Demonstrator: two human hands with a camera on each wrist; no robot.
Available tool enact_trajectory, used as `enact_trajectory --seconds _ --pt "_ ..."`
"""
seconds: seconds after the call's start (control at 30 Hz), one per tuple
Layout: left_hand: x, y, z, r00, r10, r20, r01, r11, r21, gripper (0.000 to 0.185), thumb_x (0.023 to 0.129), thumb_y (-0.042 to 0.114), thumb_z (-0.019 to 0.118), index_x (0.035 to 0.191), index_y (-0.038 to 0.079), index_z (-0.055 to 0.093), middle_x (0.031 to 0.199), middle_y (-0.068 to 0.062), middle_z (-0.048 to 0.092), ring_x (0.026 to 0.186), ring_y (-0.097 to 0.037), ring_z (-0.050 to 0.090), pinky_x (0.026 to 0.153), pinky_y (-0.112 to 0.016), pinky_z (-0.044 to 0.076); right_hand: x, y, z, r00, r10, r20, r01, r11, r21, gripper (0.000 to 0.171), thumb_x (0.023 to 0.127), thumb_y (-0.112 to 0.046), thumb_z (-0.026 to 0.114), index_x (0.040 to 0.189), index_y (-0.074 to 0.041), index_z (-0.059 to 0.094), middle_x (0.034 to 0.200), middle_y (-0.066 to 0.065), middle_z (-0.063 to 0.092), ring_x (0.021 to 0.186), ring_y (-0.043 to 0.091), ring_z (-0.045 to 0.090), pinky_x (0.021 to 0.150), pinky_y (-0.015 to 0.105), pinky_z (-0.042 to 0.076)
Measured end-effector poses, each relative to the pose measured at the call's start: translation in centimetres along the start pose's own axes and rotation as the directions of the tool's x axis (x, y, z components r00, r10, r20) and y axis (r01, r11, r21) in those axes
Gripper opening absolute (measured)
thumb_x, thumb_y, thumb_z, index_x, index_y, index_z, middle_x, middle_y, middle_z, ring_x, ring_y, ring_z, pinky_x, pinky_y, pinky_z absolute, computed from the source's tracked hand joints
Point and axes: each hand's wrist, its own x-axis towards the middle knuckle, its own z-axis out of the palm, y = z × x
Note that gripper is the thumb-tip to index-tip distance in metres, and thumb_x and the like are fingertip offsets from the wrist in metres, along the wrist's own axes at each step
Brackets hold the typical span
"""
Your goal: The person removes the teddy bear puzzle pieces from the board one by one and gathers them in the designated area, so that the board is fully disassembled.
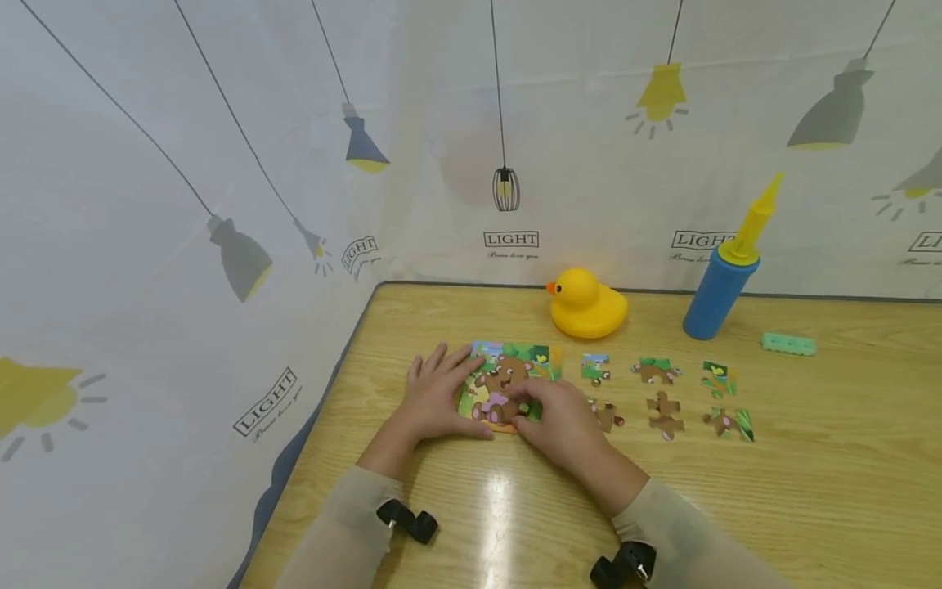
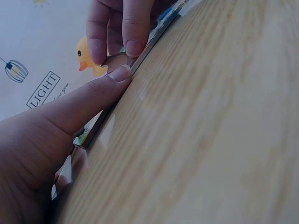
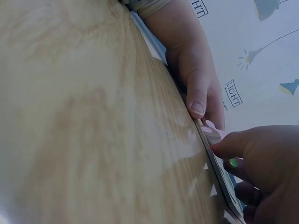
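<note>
Wooden table [image 1: 809, 458] carries a jigsaw puzzle board [image 1: 508, 384] with a brown bear picture, lying flat near the table's left edge, and it is here that both hands are at work. A piece is judged to be being seated at the near edge of the board; this is best done by keeping the board pinned flat, lining up the tabs before any pressure is applied, and pressing straight down with a fingertip rather than sliding, so that the pieces already in place are not lifted.

The left hand [image 1: 434, 397] is laid on the left part of the board with fingers spread and nearly straight; nothing is gripped by it. In the left wrist view its thumb [image 2: 93, 100] is seen pressed along the board's near edge. The right hand [image 1: 562, 417] is bent over the near right part of the board, with fingers curled downward, and its fingertips [image 2: 134, 46] are seen touching a small piece [image 2: 117, 60] at the edge; whether the piece is pinched or only pressed cannot be told.

Six loose pieces [image 1: 666, 397] are laid out in two rows to the right of the board. Farther off, a yellow rubber duck [image 1: 586, 304], a blue pump [image 1: 717, 290] and a small green block [image 1: 789, 344] are stood near the curtain.
</note>
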Motion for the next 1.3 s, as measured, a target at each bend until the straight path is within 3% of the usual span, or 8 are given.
enact_trajectory --seconds 0.2,0.43,0.53,0.7,0.83,0.97,1.13,1.3 --pt "-0.1 0.0 0.0 1.000 0.002 0.001 -0.002 1.000 0.014 0.123 0.067 0.077 0.088 0.169 0.030 0.037 0.177 0.001 0.023 0.163 -0.040 0.008 0.123 -0.073 0.001 -0.1 0.3 0.2 0.999 -0.041 -0.036 0.041 0.999 0.002 0.032 0.078 -0.011 0.090 0.109 -0.017 0.084 0.107 -0.006 0.079 0.101 0.020 0.069 0.094 0.049 0.053" --pt "0.0 0.0 0.1 1.000 0.005 -0.003 -0.005 1.000 0.013 0.122 0.068 0.077 0.088 0.168 0.030 0.037 0.177 0.001 0.023 0.163 -0.040 0.008 0.123 -0.073 0.001 -0.2 0.4 0.0 0.997 -0.036 -0.062 0.033 0.998 -0.050 0.033 0.076 -0.021 0.094 0.107 -0.020 0.085 0.108 -0.006 0.080 0.100 0.023 0.067 0.086 0.049 0.042" --pt "0.2 0.0 0.3 1.000 0.008 -0.003 -0.008 1.000 0.008 0.122 0.068 0.078 0.087 0.168 0.030 0.037 0.177 0.001 0.023 0.163 -0.040 0.008 0.122 -0.073 0.001 -0.3 0.4 -0.1 0.997 -0.037 -0.071 0.034 0.998 -0.051 0.033 0.076 -0.020 0.094 0.107 -0.020 0.085 0.108 -0.006 0.080 0.099 0.023 0.067 0.088 0.049 0.043" --pt "0.1 -0.1 0.3 1.000 -0.001 0.004 0.001 1.000 0.007 0.123 0.067 0.078 0.087 0.168 0.030 0.037 0.177 0.001 0.023 0.163 -0.040 0.007 0.123 -0.073 0.000 -0.9 0.7 -0.3 0.993 -0.059 -0.099 0.060 0.998 0.007 0.034 0.076 -0.015 0.095 0.107 -0.019 0.084 0.099 -0.009 0.078 0.087 0.017 0.061 0.086 0.045 0.042" --pt "0.1 -0.1 0.1 1.000 0.002 0.006 -0.002 1.000 0.008 0.123 0.067 0.077 0.088 0.169 0.030 0.037 0.177 0.001 0.022 0.163 -0.040 0.007 0.123 -0.073 0.000 -2.0 1.2 -0.6 0.978 -0.141 -0.154 0.151 0.987 0.058 0.034 0.073 -0.012 0.095 0.104 -0.017 0.084 0.093 -0.011 0.076 0.079 0.014 0.059 0.078 0.036 0.046" --pt "0.1 0.1 -0.1 1.000 0.009 0.003 -0.009 1.000 -0.001 0.122 0.067 0.075 0.089 0.168 0.030 0.037 0.177 0.001 0.023 0.163 -0.040 0.007 0.123 -0.073 0.000 -3.7 1.9 -1.4 0.963 -0.186 -0.193 0.207 0.974 0.091 0.035 0.071 -0.009 0.096 0.103 -0.016 0.084 0.095 -0.011 0.076 0.080 0.012 0.062 0.077 0.034 0.047" --pt "0.1 0.1 -0.1 1.000 0.008 0.009 -0.008 1.000 0.000 0.123 0.068 0.075 0.089 0.169 0.029 0.037 0.177 0.001 0.022 0.163 -0.040 0.007 0.122 -0.073 -0.001 -5.9 2.9 -2.7 0.961 -0.187 -0.203 0.210 0.973 0.098 0.036 0.071 -0.010 0.096 0.104 -0.019 0.083 0.093 -0.017 0.074 0.076 0.012 0.058 0.075 0.034 0.043" --pt "0.1 0.0 0.1 1.000 0.004 0.006 -0.004 1.000 -0.004 0.122 0.068 0.075 0.089 0.168 0.029 0.038 0.177 0.000 0.022 0.163 -0.041 0.007 0.122 -0.073 -0.001 -8.0 4.0 -4.2 0.963 -0.170 -0.211 0.190 0.979 0.079 0.039 0.070 -0.007 0.096 0.104 -0.020 0.083 0.097 -0.018 0.074 0.078 0.010 0.060 0.073 0.030 0.046"
